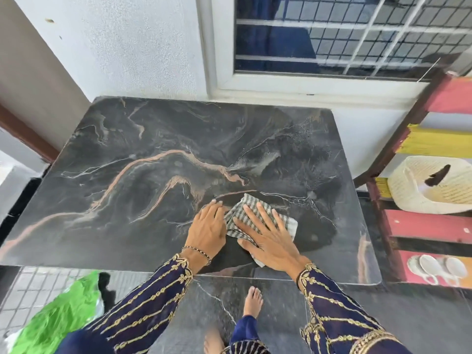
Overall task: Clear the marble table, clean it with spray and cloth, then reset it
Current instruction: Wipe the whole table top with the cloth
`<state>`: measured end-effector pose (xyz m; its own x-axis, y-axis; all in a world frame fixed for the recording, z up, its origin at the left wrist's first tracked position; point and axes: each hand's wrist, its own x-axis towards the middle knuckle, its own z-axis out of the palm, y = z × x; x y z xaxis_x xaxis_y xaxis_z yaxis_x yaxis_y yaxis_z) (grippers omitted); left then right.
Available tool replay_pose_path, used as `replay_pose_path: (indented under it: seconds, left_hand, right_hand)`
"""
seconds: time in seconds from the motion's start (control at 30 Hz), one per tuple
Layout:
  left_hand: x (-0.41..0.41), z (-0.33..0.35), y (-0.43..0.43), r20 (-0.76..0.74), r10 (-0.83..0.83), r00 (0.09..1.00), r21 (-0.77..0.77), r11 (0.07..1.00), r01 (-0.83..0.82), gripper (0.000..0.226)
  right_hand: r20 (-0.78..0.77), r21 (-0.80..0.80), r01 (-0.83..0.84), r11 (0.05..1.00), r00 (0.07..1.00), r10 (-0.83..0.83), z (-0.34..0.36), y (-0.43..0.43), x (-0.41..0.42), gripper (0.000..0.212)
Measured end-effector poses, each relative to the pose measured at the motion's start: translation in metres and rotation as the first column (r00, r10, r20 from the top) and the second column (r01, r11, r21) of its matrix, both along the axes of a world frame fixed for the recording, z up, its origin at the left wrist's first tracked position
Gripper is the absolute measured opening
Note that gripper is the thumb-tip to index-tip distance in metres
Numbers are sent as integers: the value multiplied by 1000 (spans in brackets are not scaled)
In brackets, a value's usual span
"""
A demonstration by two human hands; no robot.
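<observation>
Head view: the cloth lies crumpled on the near right part of the table, inside a darker patch that looks wet. Nothing else stands on the marble, so clearing seems done, and spraying probably is too, though no spray bottle is in view. Wiping is under way. I judge that most of the top is yet to be wiped, and the reset is not begun.

The right hand presses flat on the cloth, its fingers straight and spread. The left hand lies flat on the marble just beside the cloth's left edge, fingers straight and close together. A rack at the right holds a basket and cups. A green bag lies on the floor.
</observation>
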<state>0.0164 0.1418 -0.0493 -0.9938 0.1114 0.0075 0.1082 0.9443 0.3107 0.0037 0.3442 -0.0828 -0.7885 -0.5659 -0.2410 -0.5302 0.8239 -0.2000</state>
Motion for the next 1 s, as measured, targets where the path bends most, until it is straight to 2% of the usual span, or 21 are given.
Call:
replay_pose_path:
  seconds: [0.3,0.53,0.83,1.0]
  left_hand:
    - [26,10,8,59,-14,998,28,1000,12,35]
    - [21,12,26,132,-73,989,5,997,73,38]
    - [-28,4,53,193,-101,976,-2,995,104,33]
    - [-77,-1,75,219,-71,973,34,997,65,38]
  right_hand:
    - [-46,1,-201,980,979,201,-1,33,56,56]
    - [-59,-18,-201,979,978,200,-3,69,55,55]
    - [14,-46,-128,991,992,129,-3,98,-29,52]
    - [80,-56,-82,995,993,87,-1,105,-94,54]
